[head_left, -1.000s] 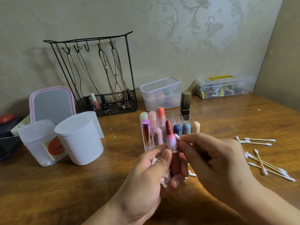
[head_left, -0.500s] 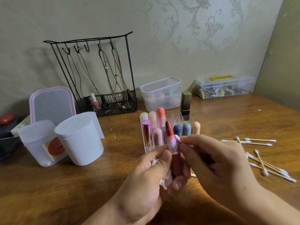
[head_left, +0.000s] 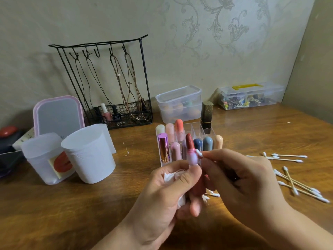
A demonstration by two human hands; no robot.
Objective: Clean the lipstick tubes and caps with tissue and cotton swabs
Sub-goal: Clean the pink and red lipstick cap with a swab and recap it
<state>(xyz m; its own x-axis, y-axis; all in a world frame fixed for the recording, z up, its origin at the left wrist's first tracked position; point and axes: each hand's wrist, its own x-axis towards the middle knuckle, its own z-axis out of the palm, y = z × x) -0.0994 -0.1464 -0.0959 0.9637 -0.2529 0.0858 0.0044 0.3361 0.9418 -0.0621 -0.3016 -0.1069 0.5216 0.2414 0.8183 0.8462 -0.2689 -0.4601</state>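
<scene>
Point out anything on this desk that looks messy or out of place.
The cotton swabs lie scattered loose and crossing on the table at right, not in a container. Small white specks dot the wood left of the lipstick organizer. Nothing looks spilled or broken.

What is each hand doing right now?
Left hand: holds the open lipstick and a tissue.
Right hand: fingers pinch a cotton swab.

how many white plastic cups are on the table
2. Both stand at the table's left, touching or nearly so: one cup farther left with a red-orange sticker, the other cup just right of it, in front of the pink-framed mirror. None looks hidden.
</scene>
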